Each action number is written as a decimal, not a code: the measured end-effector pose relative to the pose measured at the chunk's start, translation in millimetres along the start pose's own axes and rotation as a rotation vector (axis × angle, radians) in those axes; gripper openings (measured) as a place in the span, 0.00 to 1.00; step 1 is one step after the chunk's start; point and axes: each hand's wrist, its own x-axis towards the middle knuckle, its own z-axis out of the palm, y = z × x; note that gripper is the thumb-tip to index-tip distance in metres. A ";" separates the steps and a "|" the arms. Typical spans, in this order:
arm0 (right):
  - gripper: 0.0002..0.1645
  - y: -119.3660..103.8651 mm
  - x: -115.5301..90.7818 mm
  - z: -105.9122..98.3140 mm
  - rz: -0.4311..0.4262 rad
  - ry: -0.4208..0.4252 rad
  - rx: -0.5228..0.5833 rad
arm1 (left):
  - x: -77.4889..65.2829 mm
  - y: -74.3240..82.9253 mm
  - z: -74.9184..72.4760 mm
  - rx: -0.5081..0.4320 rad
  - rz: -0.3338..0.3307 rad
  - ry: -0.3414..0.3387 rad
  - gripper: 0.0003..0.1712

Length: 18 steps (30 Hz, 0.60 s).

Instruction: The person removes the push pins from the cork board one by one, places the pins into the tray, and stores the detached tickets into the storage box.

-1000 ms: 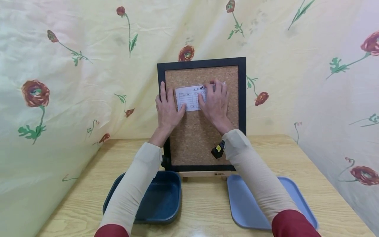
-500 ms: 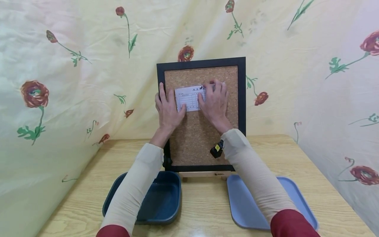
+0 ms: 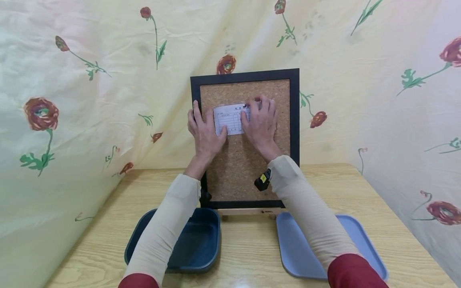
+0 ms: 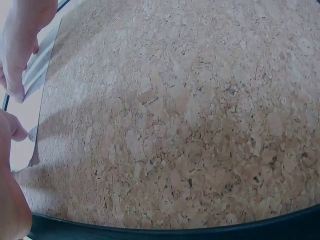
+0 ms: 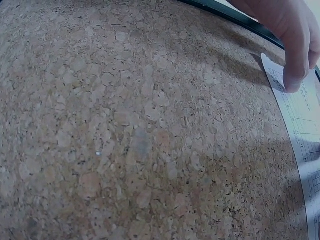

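A white printed form (image 3: pixel 227 120) lies on a cork board (image 3: pixel 245 172) with a black frame, and a small dark round pin (image 3: pixel 245 106) sits near the form's top edge. My left hand (image 3: pixel 207 134) is spread over the board's left side, its thumb on the form's lower left corner; the right wrist view shows that thumb (image 5: pixel 295 75) pressing the paper. My right hand (image 3: pixel 261 122) covers the form's right part, fingers bent against the board beside the pin and thumb on the paper. Whatever lies under its fingertips is hidden. In the left wrist view both thumbs touch the paper (image 4: pixel 32 107).
The board stands on a wooden base (image 3: pixel 248 211) on a wood-grain table (image 3: pixel 248 256). A dark blue bin (image 3: pixel 201 240) is at front left, partly under my left arm. A light blue tray (image 3: pixel 295 252) is at front right. Flowered cloth (image 3: pixel 342 100) hangs behind.
Both hands keep their places on the form and board, with only very slight shifts of the forearms. The form and pin stay where they were.
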 end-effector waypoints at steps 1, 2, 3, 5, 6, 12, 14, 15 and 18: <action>0.21 0.0 0.3 0.0 0.000 0.003 0.001 | 0.0 0.5 0.0 -0.001 0.001 0.007 0.34; 0.20 -0.1 0.5 0.0 0.000 0.006 0.004 | 0.1 0.8 0.2 -0.002 0.003 0.015 0.33; 0.20 -0.1 0.7 0.0 0.000 0.009 0.007 | 0.1 1.0 0.5 -0.005 0.005 0.022 0.32; 0.20 -0.1 1.2 0.3 0.001 0.012 0.014 | 0.1 1.5 1.1 -0.010 0.009 0.034 0.29; 0.20 -0.1 1.3 0.5 0.001 0.014 0.020 | 0.1 1.7 1.4 -0.014 0.011 0.040 0.27; 0.18 0.1 2.4 2.3 0.001 0.022 0.040 | -0.2 4.3 2.1 -0.059 0.022 0.071 0.22; 0.17 -0.1 2.8 2.5 -0.001 0.030 0.044 | -0.5 5.2 2.1 -0.071 0.026 0.080 0.21; 0.17 -0.3 2.9 2.6 -0.002 0.033 0.045 | -0.7 5.9 2.2 -0.074 0.030 0.084 0.20; 0.16 -0.4 3.1 2.8 -0.004 0.042 0.048 | -1.6 8.2 2.1 -0.079 0.036 0.094 0.18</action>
